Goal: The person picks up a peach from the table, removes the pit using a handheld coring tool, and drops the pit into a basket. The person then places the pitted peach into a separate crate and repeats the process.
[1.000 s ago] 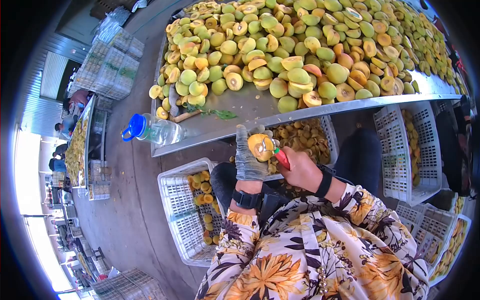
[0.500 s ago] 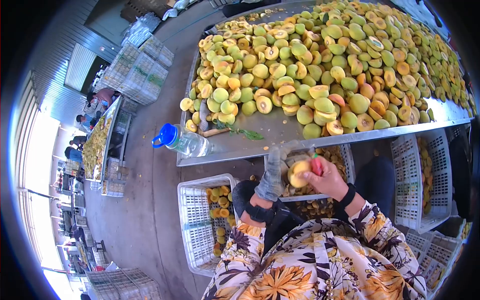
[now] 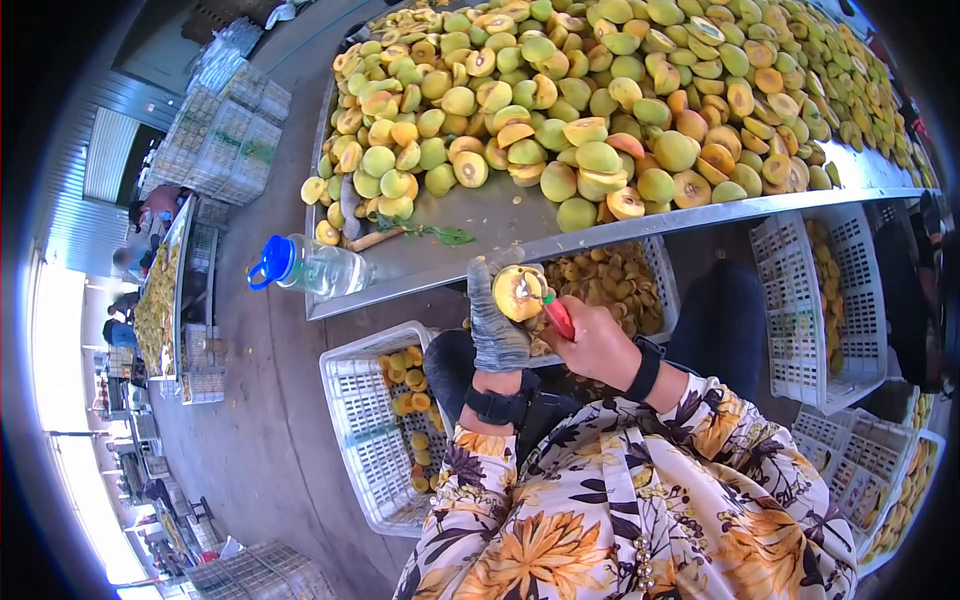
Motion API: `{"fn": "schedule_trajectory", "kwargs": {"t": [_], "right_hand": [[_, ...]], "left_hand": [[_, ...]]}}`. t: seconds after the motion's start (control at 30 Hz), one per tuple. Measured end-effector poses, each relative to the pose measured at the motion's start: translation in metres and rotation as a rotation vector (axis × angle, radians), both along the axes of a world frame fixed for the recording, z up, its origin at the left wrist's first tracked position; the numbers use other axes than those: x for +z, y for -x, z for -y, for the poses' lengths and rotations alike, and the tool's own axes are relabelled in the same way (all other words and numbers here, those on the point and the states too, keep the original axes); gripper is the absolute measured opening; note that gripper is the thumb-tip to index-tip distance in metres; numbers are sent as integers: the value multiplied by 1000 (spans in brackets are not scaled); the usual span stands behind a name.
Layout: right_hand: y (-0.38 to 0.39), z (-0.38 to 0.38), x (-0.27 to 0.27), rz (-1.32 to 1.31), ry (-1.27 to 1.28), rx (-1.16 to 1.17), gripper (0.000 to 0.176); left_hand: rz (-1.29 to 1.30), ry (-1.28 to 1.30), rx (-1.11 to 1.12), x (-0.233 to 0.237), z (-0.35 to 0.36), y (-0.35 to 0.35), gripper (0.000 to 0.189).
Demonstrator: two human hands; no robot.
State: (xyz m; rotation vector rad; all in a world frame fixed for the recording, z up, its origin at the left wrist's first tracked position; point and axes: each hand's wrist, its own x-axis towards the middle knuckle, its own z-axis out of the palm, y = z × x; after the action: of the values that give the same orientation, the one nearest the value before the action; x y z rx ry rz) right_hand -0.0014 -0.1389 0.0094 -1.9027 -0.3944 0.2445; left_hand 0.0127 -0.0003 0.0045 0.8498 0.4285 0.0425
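Observation:
My left hand (image 3: 494,332), in a grey knit glove, is closed round a peach half (image 3: 512,291) with its cut face turned up. In my bare right hand (image 3: 602,350) is a small pitting tool (image 3: 558,318) with a red handle and a green collar. Its metal end reaches the middle of the cut face, where the flesh looks dark around the pit. Both hands are in front of the metal table's edge, over a crate (image 3: 668,290) of peach pieces and scraps. A large heap of peach halves (image 3: 560,130) covers much of the table.
A water bottle (image 3: 325,270) with a blue lid lies at the table's near left corner (image 3: 320,308), beside a wooden-handled tool (image 3: 376,239) and leaves. White crates of peaches stand at left (image 3: 350,440) and right (image 3: 785,310). Other people work at a far table (image 3: 184,290).
My left hand now holds the peach half with its cut face showing, and the tool's tip has come to its centre. The view has shifted, so the table appears farther left and higher.

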Motion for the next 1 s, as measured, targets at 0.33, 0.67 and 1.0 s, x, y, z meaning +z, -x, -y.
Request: {"fn": "schedule_trajectory", "kwargs": {"t": [0.33, 0.67, 1.0], "right_hand": [[9, 8, -7, -11, 40, -28, 18], [2, 16, 8, 99, 112, 6, 17], [-15, 15, 9, 209, 108, -163, 16]], "left_hand": [[106, -229, 76, -30, 23, -4, 56], [16, 12, -256, -9, -1, -13, 49], [463, -797, -46, -30, 19, 3, 36]]}}
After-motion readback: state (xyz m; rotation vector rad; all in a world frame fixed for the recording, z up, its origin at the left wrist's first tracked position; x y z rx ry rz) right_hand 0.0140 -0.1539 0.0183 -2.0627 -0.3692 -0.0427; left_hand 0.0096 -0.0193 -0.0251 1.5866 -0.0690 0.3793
